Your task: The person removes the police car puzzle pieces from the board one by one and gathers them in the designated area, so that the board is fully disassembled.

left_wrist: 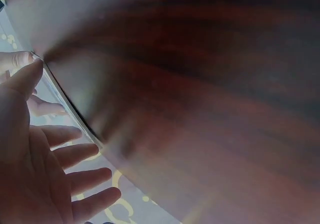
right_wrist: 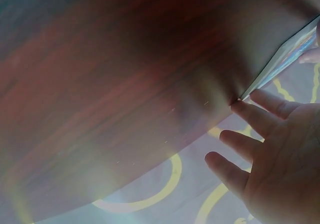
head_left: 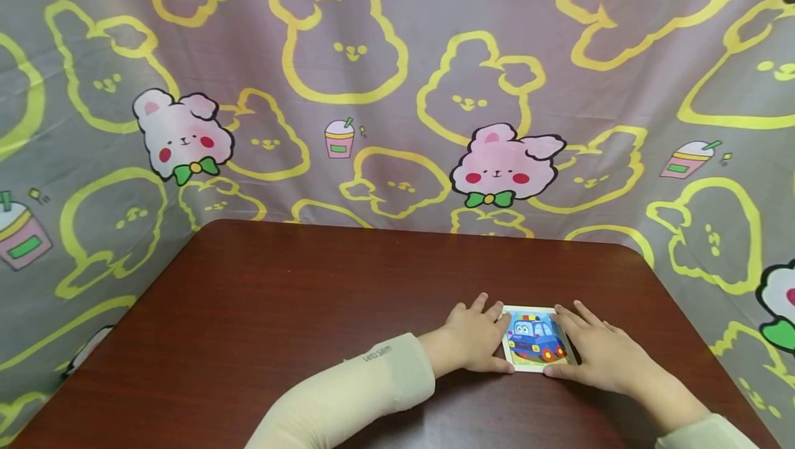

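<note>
On the right half of the table lies a small square picture board with a white border and a cartoon blue car with red and yellow wheels. My left hand is at its left side, thumb at the near corner and fingers spread toward the far one. At the right side my right hand touches the border, its index fingertip near the far corner and thumb near the front edge. In the left wrist view the left hand has straight, spread fingers. The right wrist view shows the right hand with fingers extended beside the board's thin edge.
The dark red-brown table has a glossy surface and rounded far corners. A grey curtain with yellow outlines and pink bunny faces hangs behind it and along both sides. A pale sleeve covers the left forearm.
</note>
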Action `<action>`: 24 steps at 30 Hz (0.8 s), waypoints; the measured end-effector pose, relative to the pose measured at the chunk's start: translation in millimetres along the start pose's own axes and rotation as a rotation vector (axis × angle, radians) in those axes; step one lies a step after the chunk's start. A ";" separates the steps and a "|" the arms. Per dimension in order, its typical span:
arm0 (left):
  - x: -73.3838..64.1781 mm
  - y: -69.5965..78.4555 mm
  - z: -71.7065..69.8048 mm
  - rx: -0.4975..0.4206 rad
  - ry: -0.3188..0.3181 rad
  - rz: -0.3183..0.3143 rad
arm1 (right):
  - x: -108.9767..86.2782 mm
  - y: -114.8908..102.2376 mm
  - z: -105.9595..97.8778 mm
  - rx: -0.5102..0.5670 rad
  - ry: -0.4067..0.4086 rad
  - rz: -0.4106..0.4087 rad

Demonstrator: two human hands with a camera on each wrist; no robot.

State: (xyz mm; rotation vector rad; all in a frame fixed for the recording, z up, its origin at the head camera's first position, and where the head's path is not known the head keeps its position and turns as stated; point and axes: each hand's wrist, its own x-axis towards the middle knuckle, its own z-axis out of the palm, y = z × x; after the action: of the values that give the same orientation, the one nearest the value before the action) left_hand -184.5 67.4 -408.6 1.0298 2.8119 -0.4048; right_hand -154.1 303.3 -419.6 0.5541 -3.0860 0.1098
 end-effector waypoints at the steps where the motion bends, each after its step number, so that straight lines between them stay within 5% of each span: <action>1: -0.8 -0.7 0.1 -0.006 -0.001 0.003 | 0.1 -0.3 0.1 0.000 -0.001 -0.001; 24: -43.3 -53.1 12.2 -0.147 -0.010 0.009 | 15.9 -31.3 -7.0 0.150 -0.111 -0.122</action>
State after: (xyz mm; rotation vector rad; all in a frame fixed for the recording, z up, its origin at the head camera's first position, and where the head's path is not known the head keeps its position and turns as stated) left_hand -185.7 -1.7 -400.5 1.0067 2.7780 -0.1981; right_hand -158.2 268.9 -410.2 0.7772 -3.1586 0.3234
